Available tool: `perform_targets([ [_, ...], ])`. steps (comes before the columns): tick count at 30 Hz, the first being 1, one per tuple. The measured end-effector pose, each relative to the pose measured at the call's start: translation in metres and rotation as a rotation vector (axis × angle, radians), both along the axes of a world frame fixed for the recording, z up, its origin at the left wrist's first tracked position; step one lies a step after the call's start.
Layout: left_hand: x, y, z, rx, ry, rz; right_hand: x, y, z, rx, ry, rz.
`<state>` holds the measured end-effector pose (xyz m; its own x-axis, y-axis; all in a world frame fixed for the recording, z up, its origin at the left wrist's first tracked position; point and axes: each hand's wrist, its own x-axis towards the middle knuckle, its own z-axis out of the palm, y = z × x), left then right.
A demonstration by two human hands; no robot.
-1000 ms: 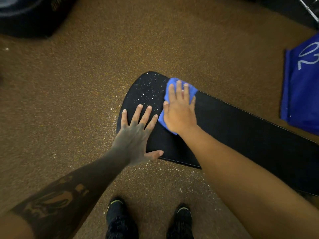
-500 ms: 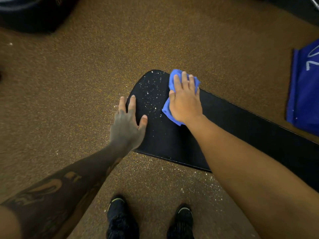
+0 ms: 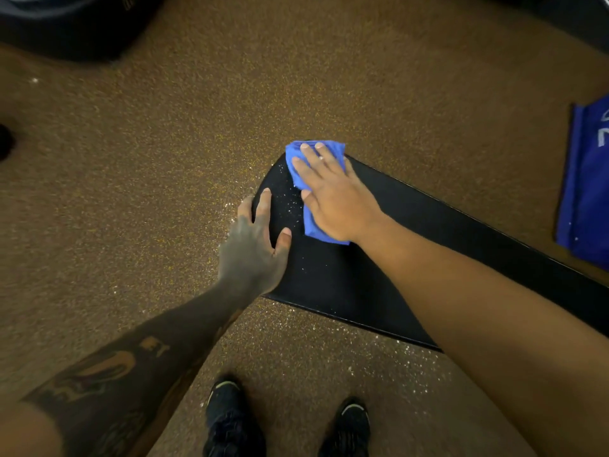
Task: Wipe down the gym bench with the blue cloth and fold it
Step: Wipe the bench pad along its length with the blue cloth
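A black padded gym bench (image 3: 412, 245) runs from the middle of the view to the lower right, its rounded end dusted with white specks. A bunched blue cloth (image 3: 311, 222) lies on that end. My right hand (image 3: 333, 192) presses flat on the cloth with straight fingers reaching the bench's far edge. My left hand (image 3: 253, 245) rests on the bench's left edge, fingers over the rim, thumb on the pad.
Brown speckled floor surrounds the bench, with white crumbs scattered near its front edge. A blue object with white markings (image 3: 586, 192) lies at the right. A dark object (image 3: 66, 24) fills the top left corner. My two black shoes (image 3: 286, 423) stand below the bench.
My right hand has pushed the cloth farther toward the bench's far rounded end. My left hand slid from the pad top to the left edge, its fingers drawing together.
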<state>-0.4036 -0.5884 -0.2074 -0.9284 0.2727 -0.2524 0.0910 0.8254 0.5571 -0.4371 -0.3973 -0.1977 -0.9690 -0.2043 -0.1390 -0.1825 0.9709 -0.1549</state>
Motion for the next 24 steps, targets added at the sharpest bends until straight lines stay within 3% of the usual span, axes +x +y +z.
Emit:
perform_targets([
  [4, 0.0, 0.0, 0.0, 0.007, 0.007, -0.003, -0.019, -0.004, 0.0, -0.054, -0.019, -0.373],
  [8, 0.001, 0.0, 0.001, 0.007, 0.0, 0.001, -0.015, -0.016, -0.001, 0.01, 0.012, 0.072],
  [9, 0.001, 0.0, 0.002, 0.006, 0.0, 0.0, -0.019, -0.01, 0.0, 0.009, 0.007, 0.059],
  [12, 0.0, 0.001, 0.003, -0.002, 0.0, -0.001, -0.029, -0.004, 0.001, -0.015, -0.023, -0.269],
  [13, 0.0, 0.001, 0.004, -0.002, -0.005, 0.0, -0.029, -0.01, 0.002, -0.001, -0.019, -0.272],
  [17, 0.001, 0.001, 0.004, 0.015, -0.004, 0.002, -0.017, -0.02, 0.001, 0.032, -0.009, 0.144],
  [18, 0.0, 0.001, 0.004, 0.013, -0.003, 0.003, -0.02, -0.016, 0.001, 0.027, -0.008, 0.107],
  [21, 0.0, 0.002, 0.003, 0.007, -0.003, 0.009, -0.029, -0.011, 0.001, -0.028, -0.016, -0.276],
  [22, 0.001, 0.001, 0.002, 0.017, 0.008, 0.01, -0.027, -0.016, 0.002, -0.016, -0.016, -0.298],
  [24, 0.001, 0.0, 0.001, 0.027, 0.007, 0.005, -0.019, -0.025, -0.001, 0.035, 0.004, -0.118],
])
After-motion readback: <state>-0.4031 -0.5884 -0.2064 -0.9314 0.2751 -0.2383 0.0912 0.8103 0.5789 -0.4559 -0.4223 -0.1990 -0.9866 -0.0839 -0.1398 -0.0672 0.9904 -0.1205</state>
